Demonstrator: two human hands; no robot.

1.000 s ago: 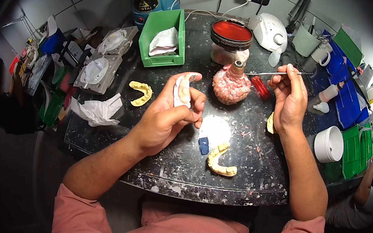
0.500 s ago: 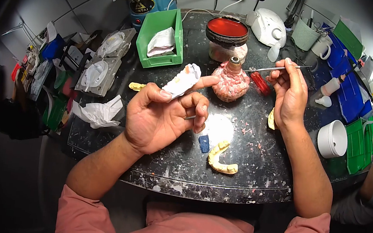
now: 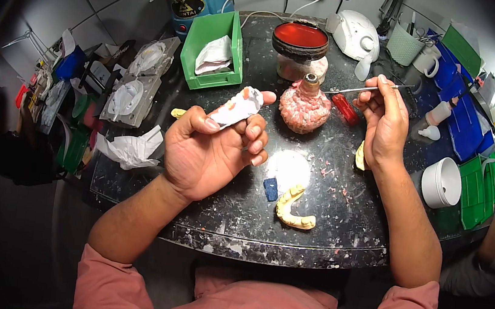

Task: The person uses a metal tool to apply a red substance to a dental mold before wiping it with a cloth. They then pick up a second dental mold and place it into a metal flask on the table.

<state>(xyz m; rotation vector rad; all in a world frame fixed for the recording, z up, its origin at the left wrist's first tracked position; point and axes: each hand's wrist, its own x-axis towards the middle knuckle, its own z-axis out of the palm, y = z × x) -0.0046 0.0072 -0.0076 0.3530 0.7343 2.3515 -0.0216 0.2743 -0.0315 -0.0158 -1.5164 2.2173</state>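
Left hand (image 3: 208,155): palm up, thumb and fingers pinching the white piece (image 3: 235,110), index running out behind it, remaining fingers curled. Piece is held tilted above the counter (image 3: 239,227), left of the burner (image 3: 304,111); orange-pink patches on its upper side. Right hand (image 3: 385,133): thumb and fingertips pinching the tool (image 3: 368,90), a thin metal rod, near level. Tool tip is right by the burner's neck; can't tell if it touches. Burner is round, crusted in pink lumps, upright. Behind it, red wax (image 3: 301,35) in a dark-rimmed dish on top of a jar (image 3: 294,69). Red block (image 3: 345,109) lies between burner and right hand. Front centre: yellow model (image 3: 295,210), a curved tooth arch, with blue scrap (image 3: 271,189) just beside it. Second yellow model (image 3: 360,157) is partly hidden by the right hand; a yellow bit (image 3: 177,112) shows behind the left. Crumpled paper (image 3: 132,149) left of the left wrist, green bin (image 3: 187,65) further back, white tub (image 3: 439,184) right of the right forearm.
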